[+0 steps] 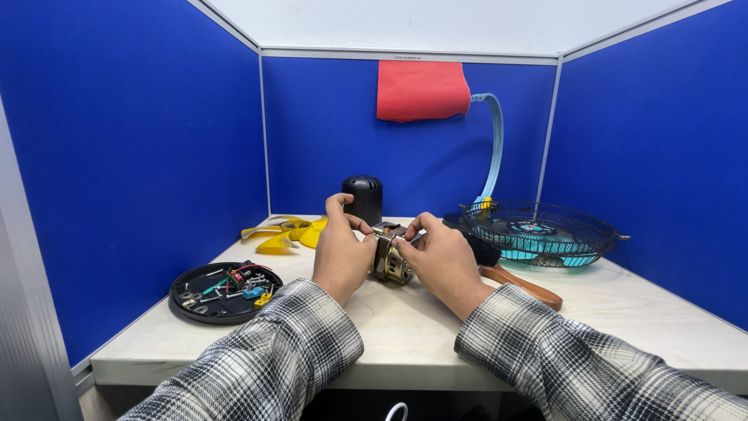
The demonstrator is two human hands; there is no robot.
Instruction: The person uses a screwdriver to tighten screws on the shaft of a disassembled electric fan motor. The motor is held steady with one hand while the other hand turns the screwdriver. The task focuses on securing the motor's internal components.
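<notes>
A small metal fan motor (390, 261) with brassy windings rests on the pale table (405, 327) between both hands. My left hand (341, 249) grips its left side, thumb and forefinger curled over the top. My right hand (438, 257) holds its right side, fingertips pinching at the top front of the motor. Both sleeves are black-and-white plaid.
A black round base plate (224, 291) with wires and small parts lies at the left. Yellow fan blades (284, 232) and a black motor cover (363, 197) sit behind. Wire fan guards (539, 232) stand at the right, a brown-handled tool (520, 284) beside them. Blue partition walls enclose the table.
</notes>
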